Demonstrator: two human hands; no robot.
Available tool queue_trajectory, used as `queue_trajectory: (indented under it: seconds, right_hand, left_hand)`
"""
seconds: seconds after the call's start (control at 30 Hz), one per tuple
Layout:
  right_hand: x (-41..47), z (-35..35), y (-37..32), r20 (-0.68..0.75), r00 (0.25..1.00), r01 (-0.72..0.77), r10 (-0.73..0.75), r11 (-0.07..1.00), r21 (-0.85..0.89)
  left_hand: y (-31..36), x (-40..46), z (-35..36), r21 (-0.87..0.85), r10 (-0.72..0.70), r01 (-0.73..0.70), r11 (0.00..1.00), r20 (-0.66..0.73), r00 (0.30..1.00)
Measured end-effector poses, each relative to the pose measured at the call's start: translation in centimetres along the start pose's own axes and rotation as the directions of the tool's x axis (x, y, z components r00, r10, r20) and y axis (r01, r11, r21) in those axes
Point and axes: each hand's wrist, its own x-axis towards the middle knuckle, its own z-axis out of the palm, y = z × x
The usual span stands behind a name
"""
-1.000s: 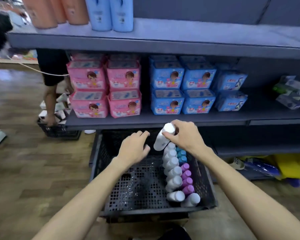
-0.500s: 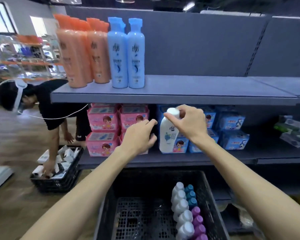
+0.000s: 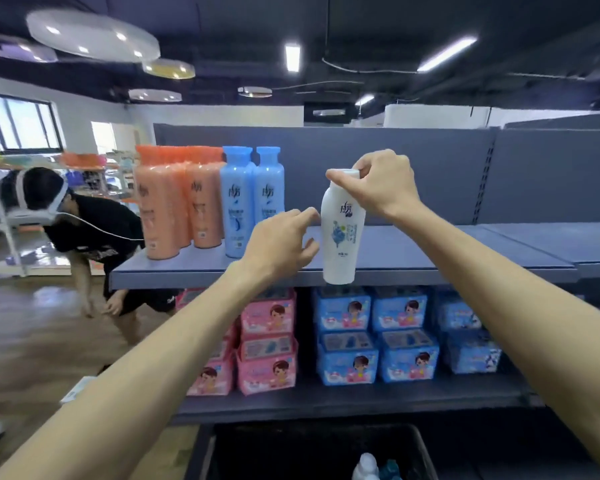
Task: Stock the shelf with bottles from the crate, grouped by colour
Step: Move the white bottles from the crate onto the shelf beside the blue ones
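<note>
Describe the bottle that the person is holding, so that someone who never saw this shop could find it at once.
Start at the top grey shelf, where orange bottles and blue bottles stand at the left. To their right, at the front edge, the right hand holds a white bottle by its cap. It is the only white one there, and it is not yet set down.

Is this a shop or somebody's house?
It looks like a shop. Long grey shelves hold rows of the same goods: orange bottles, blue bottles and stacks of pink and blue packs below. The right hand is lifting a white bottle towards the shelf.
</note>
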Motion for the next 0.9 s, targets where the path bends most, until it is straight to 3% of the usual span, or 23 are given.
queue_trajectory:
  seconds: [0.33,0.47,0.6,0.73,0.9]
  right_hand:
    - [2.5,2.2,1.1,0.014,0.988,-0.155,0.155,0.988,0.014]
    - [1.7,3.0,2.1,0.175,0.973,-0.153,0.151,0.988,0.000]
    - [-0.5,4.2,5.0,0.362,0.920,-0.237,0.148,0.947,0.216]
    - [-2.4,5.5,7.9,0.525,0.849,-0.201,0.063,0.957,0.210]
    - [-3.1,6.3,8.9,0.540,0.839,-0.205,0.063,0.957,0.207]
  left_hand:
    - [0.0,2.3,0.7,0.048,-0.019,0.014,0.999,0.095,0.995]
    - [-0.5,2.0,1.5,0.049,-0.037,0.031,0.998,0.119,0.992]
    - [-0.9,1.4,2.0,0.051,-0.042,0.035,0.998,0.132,0.990]
    - [-1.1,1.2,2.8,0.054,-0.044,0.036,0.998,0.141,0.989]
    - [-1.2,1.3,4.1,0.033,-0.053,0.049,0.998,0.139,0.989]
